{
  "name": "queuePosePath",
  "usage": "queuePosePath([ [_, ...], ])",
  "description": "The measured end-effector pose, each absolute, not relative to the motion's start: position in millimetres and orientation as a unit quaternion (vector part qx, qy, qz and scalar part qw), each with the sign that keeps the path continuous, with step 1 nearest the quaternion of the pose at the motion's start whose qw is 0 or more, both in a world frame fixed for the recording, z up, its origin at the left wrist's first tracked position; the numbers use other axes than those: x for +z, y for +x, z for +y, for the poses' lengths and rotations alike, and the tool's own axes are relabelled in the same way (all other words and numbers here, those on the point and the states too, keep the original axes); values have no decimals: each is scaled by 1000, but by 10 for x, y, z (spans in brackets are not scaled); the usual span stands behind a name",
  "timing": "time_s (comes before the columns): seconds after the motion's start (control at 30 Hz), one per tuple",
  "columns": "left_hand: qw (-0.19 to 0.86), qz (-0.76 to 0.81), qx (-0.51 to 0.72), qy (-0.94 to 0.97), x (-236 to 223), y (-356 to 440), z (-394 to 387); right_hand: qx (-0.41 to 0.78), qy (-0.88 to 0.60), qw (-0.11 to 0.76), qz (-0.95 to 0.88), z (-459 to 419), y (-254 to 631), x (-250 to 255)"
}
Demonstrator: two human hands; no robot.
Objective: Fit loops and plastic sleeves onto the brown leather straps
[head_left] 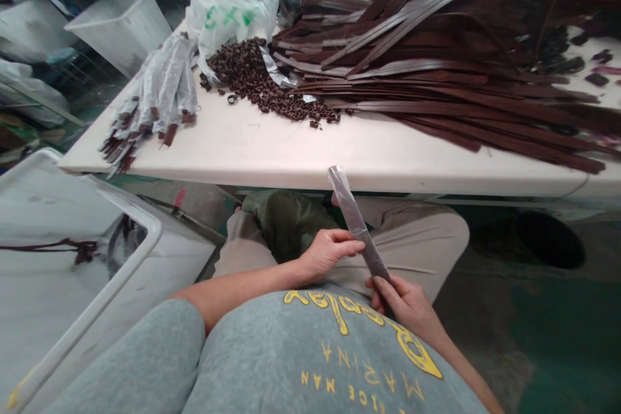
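Over my lap, in front of the table edge, I hold a dark brown strap [353, 217] inside a clear plastic sleeve, tilted with its far end up and to the left. My left hand [330, 252] pinches it near the middle between thumb and fingers. Lower down, my right hand [402, 297] is closed around the near end, whose tip is hidden by the fingers. On the table ahead lie a large pile of brown straps [436, 71] and a heap of small brown loops [262, 81].
Sleeved straps [160, 87] lie stacked at the table's left end. Behind the loops stands a white plastic bag [233, 6]. A large white bin [155, 233] sits at my left, with a dark strap in it. The white table [272, 158] edge crosses before my knees.
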State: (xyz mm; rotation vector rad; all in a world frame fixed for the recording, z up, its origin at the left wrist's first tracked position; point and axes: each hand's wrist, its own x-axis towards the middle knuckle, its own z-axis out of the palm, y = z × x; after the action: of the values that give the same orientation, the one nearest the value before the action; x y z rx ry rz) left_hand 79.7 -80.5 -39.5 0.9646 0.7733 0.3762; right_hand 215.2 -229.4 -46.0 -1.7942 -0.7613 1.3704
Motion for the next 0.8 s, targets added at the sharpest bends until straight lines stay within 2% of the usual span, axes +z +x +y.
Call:
queuePosePath([
  [0.17, 806, 347, 163, 451, -383, 817, -801, 461, -713, 388, -358, -2125, 2115, -380],
  [0.33, 824, 375, 167, 390, -359, 829, -750, 490, -665, 386, -410, -2104, 2124, -391],
  [0.67, 830, 373, 123, 397, -460, 769, -847, 474, -662, 373, -445, -2036, 2000, -490],
  [0.8, 861, 352, 230, 285, -385, 863, -642, 502, -666, 334, -439, -2124, 2121, -562],
])
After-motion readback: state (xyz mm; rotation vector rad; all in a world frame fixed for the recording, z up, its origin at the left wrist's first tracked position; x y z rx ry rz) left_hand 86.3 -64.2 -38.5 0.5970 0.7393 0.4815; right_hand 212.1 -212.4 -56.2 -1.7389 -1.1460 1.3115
